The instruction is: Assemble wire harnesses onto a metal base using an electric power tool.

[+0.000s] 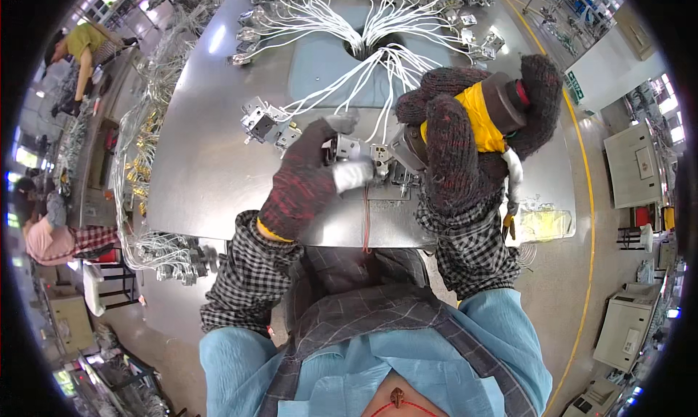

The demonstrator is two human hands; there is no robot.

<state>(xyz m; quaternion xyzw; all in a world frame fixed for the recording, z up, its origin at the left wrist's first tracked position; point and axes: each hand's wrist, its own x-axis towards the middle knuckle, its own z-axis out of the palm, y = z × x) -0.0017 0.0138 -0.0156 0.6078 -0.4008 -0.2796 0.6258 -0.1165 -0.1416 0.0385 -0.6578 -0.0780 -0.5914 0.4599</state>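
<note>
My left hand, in a dark red-flecked knit glove with pale fingertips, is closed around a small shiny metal fitting. My right hand, in a similar dark glove, grips a power screwdriver wrapped in yellow tape. The tool's dark front end points left toward the fitting and a small metal part beside it. Whether its tip touches them cannot be made out. More metal fittings lie left of my left hand, on white wires running from a hole in the table.
Several wired fittings fan out along the far side of the metal table. Bundled wires hang beyond its left edge. A clear tray sits at the right edge. Two people work at benches on the left.
</note>
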